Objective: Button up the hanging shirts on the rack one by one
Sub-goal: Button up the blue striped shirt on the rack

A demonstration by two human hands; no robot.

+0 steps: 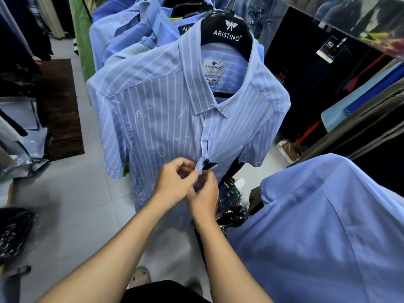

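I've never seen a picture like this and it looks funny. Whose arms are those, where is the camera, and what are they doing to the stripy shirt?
The camera sits on a person's head and looks down, so you see that person's own two arms reaching out. There is just this one picture, and its wide lens bends things at the edges.

The left hand and the right hand meet at the front of a blue striped shirt. Their fingers pinch the edge strip where the buttons go, partway down. It looks like they are closing a button, though the button itself is too small to see.

The shirt hangs on a black hanger. A small dark tag dangles on a string just above the hands. More blue shirts hang behind it, and another blue shirt is close by on the right.
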